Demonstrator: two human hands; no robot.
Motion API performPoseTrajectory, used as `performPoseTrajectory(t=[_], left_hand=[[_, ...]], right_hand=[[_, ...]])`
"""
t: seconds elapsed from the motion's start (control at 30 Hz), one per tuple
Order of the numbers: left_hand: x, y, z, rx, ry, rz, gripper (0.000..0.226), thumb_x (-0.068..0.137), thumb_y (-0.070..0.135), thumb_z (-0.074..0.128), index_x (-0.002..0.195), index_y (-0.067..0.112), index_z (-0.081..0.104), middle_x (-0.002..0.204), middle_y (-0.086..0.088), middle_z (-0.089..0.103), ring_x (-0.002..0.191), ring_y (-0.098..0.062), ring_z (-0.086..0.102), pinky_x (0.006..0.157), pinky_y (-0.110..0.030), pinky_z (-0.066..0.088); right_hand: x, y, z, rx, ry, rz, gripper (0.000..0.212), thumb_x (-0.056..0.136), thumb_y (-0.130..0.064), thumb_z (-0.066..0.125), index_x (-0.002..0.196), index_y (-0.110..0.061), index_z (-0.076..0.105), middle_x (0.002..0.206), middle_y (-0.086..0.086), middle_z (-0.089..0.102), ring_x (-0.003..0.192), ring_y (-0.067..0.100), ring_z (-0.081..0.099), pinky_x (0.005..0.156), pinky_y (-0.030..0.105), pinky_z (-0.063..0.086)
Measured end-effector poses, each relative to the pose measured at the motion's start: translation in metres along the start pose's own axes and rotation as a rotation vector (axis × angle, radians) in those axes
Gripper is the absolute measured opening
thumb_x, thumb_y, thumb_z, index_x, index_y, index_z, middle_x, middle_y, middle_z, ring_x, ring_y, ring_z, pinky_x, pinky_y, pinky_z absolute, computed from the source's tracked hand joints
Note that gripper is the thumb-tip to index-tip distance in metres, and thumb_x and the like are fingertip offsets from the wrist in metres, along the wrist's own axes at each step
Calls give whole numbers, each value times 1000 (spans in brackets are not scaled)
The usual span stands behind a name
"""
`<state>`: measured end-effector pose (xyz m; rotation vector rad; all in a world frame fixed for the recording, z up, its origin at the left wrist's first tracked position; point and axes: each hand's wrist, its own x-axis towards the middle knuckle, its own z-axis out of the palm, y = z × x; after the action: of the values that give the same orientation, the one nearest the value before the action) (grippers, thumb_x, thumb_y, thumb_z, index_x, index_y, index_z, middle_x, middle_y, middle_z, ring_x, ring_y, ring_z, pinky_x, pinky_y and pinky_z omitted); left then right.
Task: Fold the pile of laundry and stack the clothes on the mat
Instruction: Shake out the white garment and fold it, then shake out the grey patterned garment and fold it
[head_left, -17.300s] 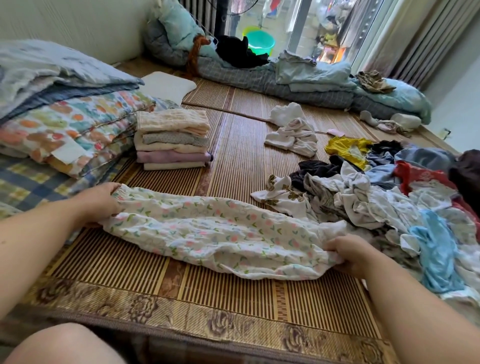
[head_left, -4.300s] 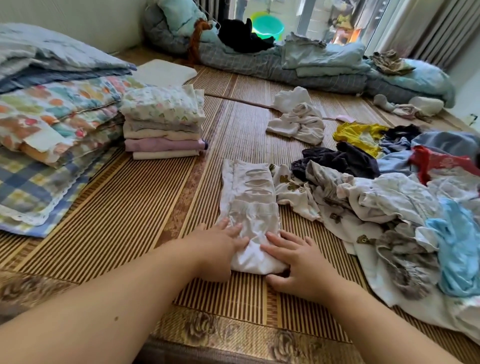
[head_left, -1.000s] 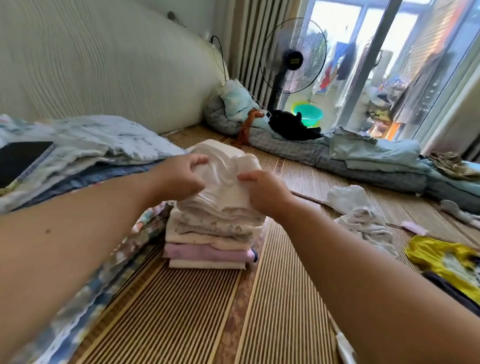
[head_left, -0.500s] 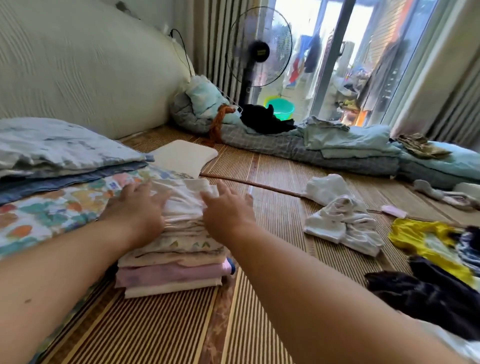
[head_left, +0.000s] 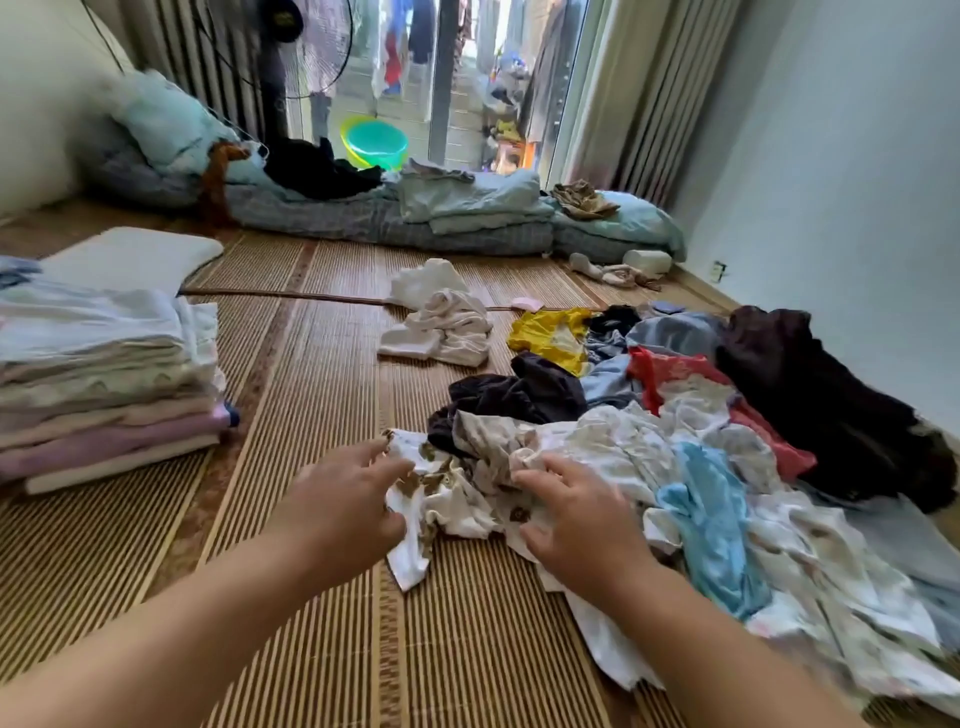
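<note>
So on the far left there's the stack (head_left: 104, 384) of folded stuff sitting on the mat (head_left: 322, 395), looks tidy and a bit squishy, so anything added wants to go on flat or it'll lean. Moving over, the left hand (head_left: 345, 506) has its fingers curled in around the edge of a white garment (head_left: 441, 493) with brown print, looks like it's pinching the cloth. That piece lies crumpled at the near edge of the pile (head_left: 675, 441), partly tangled under other stuff. Right hand (head_left: 576, 512) rests on the same garment, fingers spread and loosely bent, pressing more than gripping as far as I can tell. It's thin, floppy, light fabric, not fragile. I'd grab it by a seam or hem corners and shake it free, since it'll probably drag neighbours along otherwise.
</note>
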<state>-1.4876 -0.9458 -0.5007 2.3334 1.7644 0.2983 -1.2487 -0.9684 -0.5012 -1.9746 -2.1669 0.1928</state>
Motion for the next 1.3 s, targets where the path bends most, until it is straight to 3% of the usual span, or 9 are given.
performPoseTrajectory(t=[0.17,0.47,0.53,0.67,0.77,0.93,1.1,1.2,1.3], left_hand=[[17,69,46,-20,-106,57,64,84,40,55,145,40,34,156,8,29,143,-15,25,114,-42,31],[112,79,85,-63,-114,-168,75,86,37,63,150,39,23,159,-3,18,139,-28,34,109,-46,39],[128,80,87,54,-131,-126,62,88,31,61,143,40,34,156,-6,19,131,-32,42,104,-46,43],[151,84,78,180,-172,86,22,95,21,47,115,24,56,122,-8,51,104,-30,59,87,-42,51],[162,88,42,164,-70,181,6,90,21,51,85,21,48,90,-3,57,83,-25,59,66,-34,46],[160,97,-38,179,76,291,17,85,21,57,79,23,41,80,2,48,71,-20,49,55,-29,36],[143,105,-122,55,245,176,23,81,20,61,71,24,41,72,6,47,64,-16,47,47,-25,30],[127,113,-170,-24,342,141,21,83,21,58,70,26,42,74,6,49,66,-14,49,50,-24,35],[110,118,-213,-76,452,83,21,85,23,55,69,26,42,75,3,50,66,-12,47,52,-26,33]], right_hand=[[-45,66,-3,63,53,169,56,85,-46,60,139,-38,46,148,-14,38,135,10,37,112,42,31],[-12,79,24,59,-94,104,61,85,-53,51,142,-46,33,153,-2,23,142,21,17,115,48,17],[-6,79,29,53,-108,103,60,85,-53,51,141,-47,31,151,-1,22,141,21,16,115,51,13],[3,82,38,53,-126,130,71,83,-54,49,146,-50,16,154,-4,12,142,23,10,114,52,10],[8,87,42,57,-138,144,79,82,-54,49,145,-56,1,155,-9,3,143,23,5,115,50,10],[10,94,39,66,-132,194,85,80,-56,55,146,-55,1,158,-7,-4,146,25,0,116,43,21],[4,92,25,90,-48,232,83,79,-59,52,150,-48,10,160,1,13,145,24,18,115,36,28],[1,90,8,265,-3,254,69,82,-51,60,145,-34,38,141,5,49,130,25,46,107,36,40],[2,89,-11,383,19,188,70,80,-53,65,144,-40,40,150,-1,42,138,19,37,109,26,32]])
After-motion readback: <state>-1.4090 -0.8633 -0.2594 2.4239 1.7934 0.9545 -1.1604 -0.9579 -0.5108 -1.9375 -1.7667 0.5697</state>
